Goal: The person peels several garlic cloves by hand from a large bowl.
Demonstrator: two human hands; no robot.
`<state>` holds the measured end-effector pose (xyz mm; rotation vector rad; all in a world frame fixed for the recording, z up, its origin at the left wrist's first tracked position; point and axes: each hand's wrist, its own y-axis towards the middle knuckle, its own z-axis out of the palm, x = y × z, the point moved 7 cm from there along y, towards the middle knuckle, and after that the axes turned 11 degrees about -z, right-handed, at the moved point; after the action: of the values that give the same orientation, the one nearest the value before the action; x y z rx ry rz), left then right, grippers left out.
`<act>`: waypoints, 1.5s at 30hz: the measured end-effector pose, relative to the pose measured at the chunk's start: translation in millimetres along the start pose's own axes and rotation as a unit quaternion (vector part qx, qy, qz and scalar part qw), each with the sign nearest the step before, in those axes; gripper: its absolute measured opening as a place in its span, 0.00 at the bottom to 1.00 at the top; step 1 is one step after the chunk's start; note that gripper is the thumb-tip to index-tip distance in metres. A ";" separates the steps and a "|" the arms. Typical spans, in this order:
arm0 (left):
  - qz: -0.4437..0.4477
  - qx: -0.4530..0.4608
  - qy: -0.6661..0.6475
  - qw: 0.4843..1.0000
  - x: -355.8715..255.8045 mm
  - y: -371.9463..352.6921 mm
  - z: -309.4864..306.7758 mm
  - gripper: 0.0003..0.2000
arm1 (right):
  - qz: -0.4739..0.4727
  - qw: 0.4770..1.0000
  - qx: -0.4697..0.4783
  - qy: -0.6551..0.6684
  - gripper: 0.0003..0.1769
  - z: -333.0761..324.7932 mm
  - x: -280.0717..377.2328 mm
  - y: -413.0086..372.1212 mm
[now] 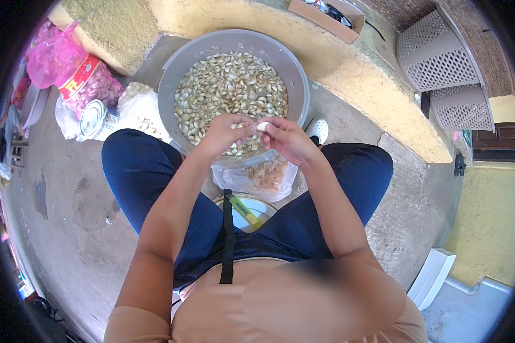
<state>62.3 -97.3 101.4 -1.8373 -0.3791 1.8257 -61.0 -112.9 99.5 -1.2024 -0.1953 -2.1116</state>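
A large grey tub full of garlic cloves stands between my knees. Over its near side, both hands are close together. Pinched between the thumb and fingers of my right hand is a pale garlic clove. Just left of that clove, the thumb and fingers of my left hand are closed together; whatever they hold is too small to make out. Below the tub's near rim lies a clear plastic bag with brownish garlic skins in it.
Pink mesh sacks of garlic stand at the left, beside a tin can and a white sack. A low yellowish ledge curves behind the tub, bearing a cardboard box. A yellow-green strip lies across a round lid between my legs.
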 end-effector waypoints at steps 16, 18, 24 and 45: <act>-0.040 0.078 -0.110 0.990 11.9 0.6 10.8 0.08 | -0.010 0.988 0.095 0.118 0.16 2.7 -7.9 -1.1; -0.040 0.088 -0.125 0.987 11.4 0.5 11.4 0.08 | -0.008 0.988 0.095 0.123 0.17 4.1 -8.1 -0.9; -0.026 0.028 -0.085 0.996 6.0 -4.4 3.3 0.06 | 0.027 0.994 0.024 0.108 0.16 0.6 -7.5 7.3; -0.023 0.023 -0.045 0.998 6.2 -5.3 6.7 0.07 | -0.022 0.999 0.005 -0.029 0.12 2.1 -4.0 4.5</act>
<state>56.8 -88.5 99.3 -1.7062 -0.4058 1.8746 -55.4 -113.4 96.6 -1.2644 -0.2609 -2.1129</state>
